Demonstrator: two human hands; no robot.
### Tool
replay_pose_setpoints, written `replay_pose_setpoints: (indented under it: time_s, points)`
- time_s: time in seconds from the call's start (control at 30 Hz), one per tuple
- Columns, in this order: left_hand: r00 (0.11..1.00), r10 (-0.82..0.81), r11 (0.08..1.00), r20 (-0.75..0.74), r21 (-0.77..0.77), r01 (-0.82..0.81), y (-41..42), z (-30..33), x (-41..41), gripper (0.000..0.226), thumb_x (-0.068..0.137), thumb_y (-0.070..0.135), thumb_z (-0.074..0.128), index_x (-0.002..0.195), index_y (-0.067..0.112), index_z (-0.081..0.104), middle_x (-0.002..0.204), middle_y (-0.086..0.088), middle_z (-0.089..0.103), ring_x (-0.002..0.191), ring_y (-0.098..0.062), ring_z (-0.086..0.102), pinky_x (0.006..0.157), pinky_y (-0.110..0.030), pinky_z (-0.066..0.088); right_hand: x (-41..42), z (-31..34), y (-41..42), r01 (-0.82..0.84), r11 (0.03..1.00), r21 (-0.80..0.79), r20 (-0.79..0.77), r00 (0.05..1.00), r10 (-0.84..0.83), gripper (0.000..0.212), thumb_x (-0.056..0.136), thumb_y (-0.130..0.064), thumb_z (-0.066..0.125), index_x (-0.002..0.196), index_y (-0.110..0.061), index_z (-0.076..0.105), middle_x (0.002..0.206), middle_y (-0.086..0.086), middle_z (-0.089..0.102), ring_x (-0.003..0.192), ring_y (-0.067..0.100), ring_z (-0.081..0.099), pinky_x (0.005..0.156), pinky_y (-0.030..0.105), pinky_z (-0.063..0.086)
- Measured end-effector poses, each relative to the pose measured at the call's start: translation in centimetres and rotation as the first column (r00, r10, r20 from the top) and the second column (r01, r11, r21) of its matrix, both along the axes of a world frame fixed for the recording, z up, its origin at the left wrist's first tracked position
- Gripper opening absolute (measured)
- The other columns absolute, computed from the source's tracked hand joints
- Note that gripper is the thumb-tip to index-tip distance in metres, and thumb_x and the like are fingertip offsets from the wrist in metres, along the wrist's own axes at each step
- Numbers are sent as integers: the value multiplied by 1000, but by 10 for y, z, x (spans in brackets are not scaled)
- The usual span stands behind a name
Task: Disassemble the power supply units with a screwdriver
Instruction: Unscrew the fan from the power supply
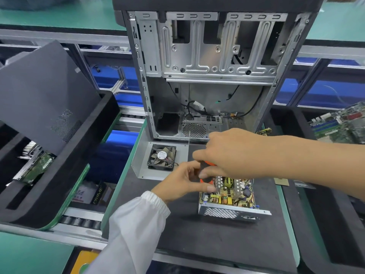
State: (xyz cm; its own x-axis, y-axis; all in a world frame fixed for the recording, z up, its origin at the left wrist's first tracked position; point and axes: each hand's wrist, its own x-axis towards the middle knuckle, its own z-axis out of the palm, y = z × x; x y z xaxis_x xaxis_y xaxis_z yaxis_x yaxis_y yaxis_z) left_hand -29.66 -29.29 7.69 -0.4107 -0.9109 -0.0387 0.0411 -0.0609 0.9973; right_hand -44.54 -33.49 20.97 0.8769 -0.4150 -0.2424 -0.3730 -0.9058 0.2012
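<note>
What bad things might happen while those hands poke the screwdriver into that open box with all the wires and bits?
1. The right hand and left hand both grip the screwdriver right above the bare circuit board; a slip might scratch its parts.
2. The power supply's metal tray has thin edges that might nick a finger.
3. The fan cover lies loose nearby and might get bumped.

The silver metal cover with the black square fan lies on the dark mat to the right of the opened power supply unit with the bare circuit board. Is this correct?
Not quite. In the head view the silver metal cover with the black square fan lies on the dark mat to the left of, and behind, the opened power supply unit with the bare circuit board, not to its right. The rest is as you said.
</note>
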Motion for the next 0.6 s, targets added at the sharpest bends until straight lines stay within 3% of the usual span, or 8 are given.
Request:
replay_pose_setpoints:
  time_s: [0.1, 0.2, 0.3, 0.33, 0.4, 0.5, 0.6]
  points:
    - [996, -52, 998, -78, 24, 55, 2, -4, 8, 21, 87, -2, 65, 104, 11, 69, 106, -6, 71, 106, -20, 65, 94, -27, 47, 2, 8, -1, 6, 996, 93, -25, 1000, -4, 25, 93, -38, 54, 116, -33, 45, 80, -6, 36, 98, 20, 46, 59, 32, 38]
    - [996, -35, 999, -84, 36, 38, 0, 1, 9, 32, 83, -7, 67, 100, 20, 74, 100, -3, 75, 100, -19, 69, 91, -27, 51, 4, 14, -2, 3, 993, 116, -61, 998, 4, 38, 88, -49, 58, 123, -41, 45, 80, -10, 38, 100, 17, 45, 59, 30, 37]
    - [999, 3, 1000, -39, -25, -4, -3, 4, 3, 37, 76, -9, 75, 92, 24, 72, 88, 1, 71, 85, -16, 66, 83, -30, 52, 4, 14, -4, 46, 999, -8, -32, 998, -46, 59, 77, -80, 38, 101, -30, 57, 64, -11, 36, 68, 16, 51, 47, 25, 29]
    - [1000, 11, 999, -25, -37, -12, -4, 4, 2, 37, 74, -9, 77, 90, 23, 69, 84, 4, 69, 81, -13, 63, 78, -25, 50, 6, 11, -2, 44, 996, -76, -29, 998, -47, 59, 82, -77, 33, 91, -24, 56, 60, -8, 35, 55, 14, 44, 45, 24, 27]
    - [1000, -15, 998, 12, -58, 16, -4, 3, -2, 35, 72, -9, 78, 93, 16, 67, 82, 18, 65, 74, 2, 59, 70, -12, 46, 8, 1, 0, 17, 988, -150, -42, 999, -23, 46, 97, -58, 32, 87, -20, 54, 59, -5, 33, 50, 13, 36, 43, 25, 28]
    - [999, -50, 998, -12, -38, 50, -3, -3, 3, 26, 79, -5, 72, 104, -2, 65, 94, 12, 67, 89, -1, 61, 80, -14, 46, 7, -3, -2, -12, 997, -81, -58, 998, 8, 35, 101, -49, 30, 105, -20, 49, 71, -5, 41, 79, 19, 48, 53, 30, 35]
    - [993, -74, 997, -89, 11, 75, -1, -4, 10, 30, 89, -5, 62, 108, 17, 70, 110, -2, 71, 111, -16, 63, 95, -23, 47, 5, 7, -5, -41, 999, 4, -69, 997, 41, 23, 98, -43, 42, 116, -28, 45, 86, -5, 41, 91, 17, 38, 61, 31, 38]
